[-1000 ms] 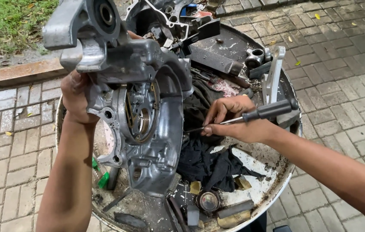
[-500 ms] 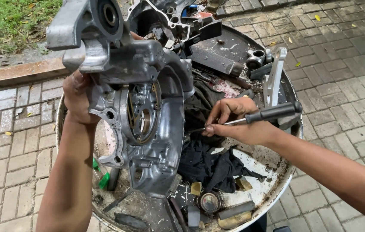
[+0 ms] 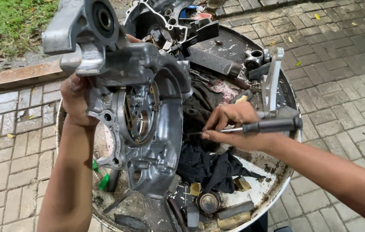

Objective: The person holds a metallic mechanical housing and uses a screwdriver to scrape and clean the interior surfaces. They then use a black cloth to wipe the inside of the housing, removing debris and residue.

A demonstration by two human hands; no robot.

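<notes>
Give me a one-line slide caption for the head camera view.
Left hand holds a grey engine casing upright over a round metal tray of parts while right hand aims a screwdriver at it.

We cannot see the fingers of our left hand, which are hidden behind the grey engine casing they hold up. The casing's top is cut off by the upper edge of the picture. The screwdriver tip disappears behind the casing's rim, so we cannot tell what it touches. Our right hand covers the middle of the shaft. The round metal tray runs off the bottom edge, and the casing hides much of its left half. The small parts near the black rag are too grimy to identify.
</notes>
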